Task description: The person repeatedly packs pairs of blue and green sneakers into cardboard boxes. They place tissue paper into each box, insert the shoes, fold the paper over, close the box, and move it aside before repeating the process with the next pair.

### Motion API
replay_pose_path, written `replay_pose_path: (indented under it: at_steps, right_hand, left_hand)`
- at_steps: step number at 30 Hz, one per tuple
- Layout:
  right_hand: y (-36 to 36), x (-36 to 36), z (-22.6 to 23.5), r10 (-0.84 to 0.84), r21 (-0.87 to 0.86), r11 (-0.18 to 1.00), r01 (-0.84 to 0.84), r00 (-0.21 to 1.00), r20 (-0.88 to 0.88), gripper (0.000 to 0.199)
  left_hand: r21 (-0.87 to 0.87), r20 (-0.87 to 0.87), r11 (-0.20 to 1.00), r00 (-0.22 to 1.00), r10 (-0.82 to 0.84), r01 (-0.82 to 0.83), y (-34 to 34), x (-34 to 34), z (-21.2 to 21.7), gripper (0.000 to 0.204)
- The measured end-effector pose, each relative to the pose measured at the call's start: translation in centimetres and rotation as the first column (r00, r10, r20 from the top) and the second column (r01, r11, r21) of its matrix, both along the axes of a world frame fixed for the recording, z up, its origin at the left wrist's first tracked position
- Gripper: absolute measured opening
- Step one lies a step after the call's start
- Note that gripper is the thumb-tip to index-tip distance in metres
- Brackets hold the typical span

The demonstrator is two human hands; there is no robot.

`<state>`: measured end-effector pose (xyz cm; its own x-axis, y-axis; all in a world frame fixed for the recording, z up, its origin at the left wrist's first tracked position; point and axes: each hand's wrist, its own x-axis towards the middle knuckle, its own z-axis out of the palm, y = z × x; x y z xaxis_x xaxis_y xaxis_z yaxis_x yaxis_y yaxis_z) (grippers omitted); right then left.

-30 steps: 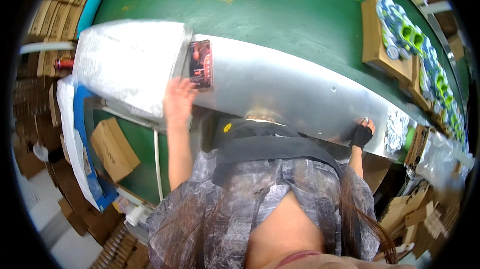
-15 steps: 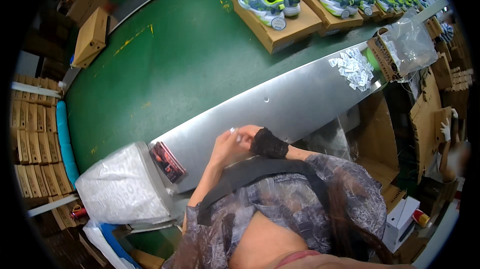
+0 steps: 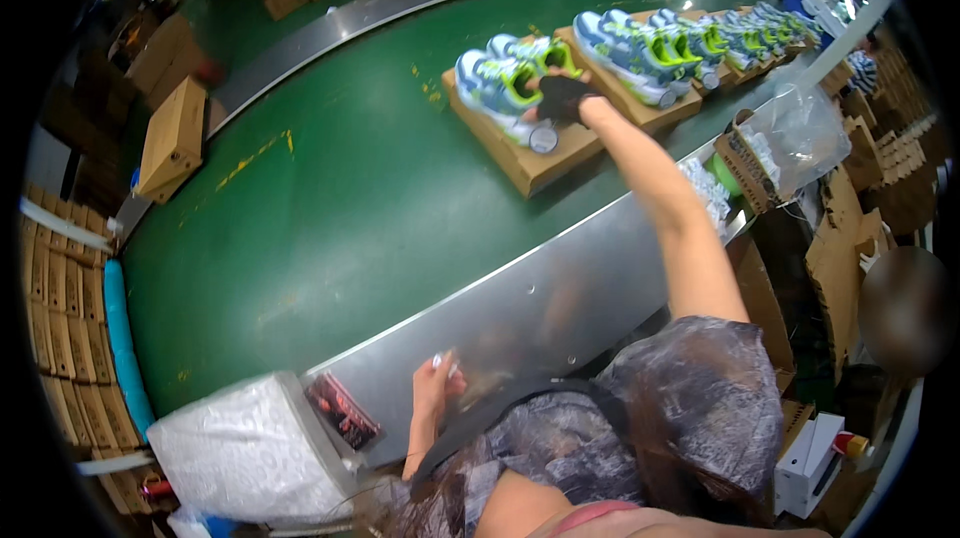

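My right arm stretches far across the belt. My right hand (image 3: pixel 551 90), with a black lace cuff at the wrist, is over the openings of the nearest pair of blue, white and lime-green sneakers (image 3: pixel 485 83). Its fingers are mostly hidden, so I cannot tell whether they grip a shoe. The pair sits on a brown shoe box (image 3: pixel 530 173); a round tag (image 3: pixel 543 140) hangs at one heel. Low over the metal ledge (image 3: pixel 530 308), close to my body, my left hand (image 3: pixel 430 393) is closed, pinching a small white packet (image 3: pixel 437 361) between its fingertips.
More sneakers on boxes (image 3: pixel 650 118) line the green belt (image 3: pixel 330 198) to the far right. White packets (image 3: pixel 708 193) lie heaped on the ledge beside an open carton (image 3: pixel 748 160). A plastic-wrapped white bundle (image 3: pixel 240 448) and a dark red packet (image 3: pixel 340 408) are at lower left.
My right hand has left my left hand and reached out to the nearest sneakers. My left hand has stayed low near my body. The view has tilted up, showing more of the far side.
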<state>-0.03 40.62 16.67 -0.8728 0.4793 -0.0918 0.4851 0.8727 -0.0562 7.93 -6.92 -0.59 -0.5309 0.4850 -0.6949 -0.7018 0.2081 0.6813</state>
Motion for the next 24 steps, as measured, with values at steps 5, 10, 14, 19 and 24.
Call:
replay_pose_path:
  at_steps: [5, 10, 14, 19, 24]
  right_hand:
    - [-0.1, 0.7, -3.4, 0.097, 0.092, 0.993, -0.078, 0.97, -0.224, 0.054]
    - [-3.8, 6.2, -3.6, 0.16, 0.048, 0.987, -0.155, 0.891, -0.425, 0.042]
    - [-9.0, 11.7, -3.1, 0.457, 0.139, 0.883, -0.449, 0.752, -0.474, 0.041]
    - [-16.7, 15.9, -2.6, 0.815, 0.178, 0.554, -0.813, 0.486, -0.316, 0.029]
    - [-22.7, 16.5, -6.4, 0.906, 0.032, 0.314, -0.949, 0.289, -0.308, 0.014]
  left_hand:
    - [0.067, 0.042, 0.997, 0.998, -0.035, 0.032, -0.1, 0.1, 0.8, 0.023]
    - [0.035, -0.011, 0.999, 1.0, -0.014, 0.014, -0.7, -0.2, -0.7, 0.021]
    - [-0.042, -0.28, 0.975, 0.939, 0.2, -0.22, -1.9, -2.6, 2.1, 0.019]
    - [0.126, -0.737, 0.961, 0.625, 0.256, -0.246, 0.3, -7.0, 9.3, 0.022]
    - [-0.114, -0.909, 0.993, 0.408, -0.087, -0.042, 7.9, -7.7, 9.2, 0.02]
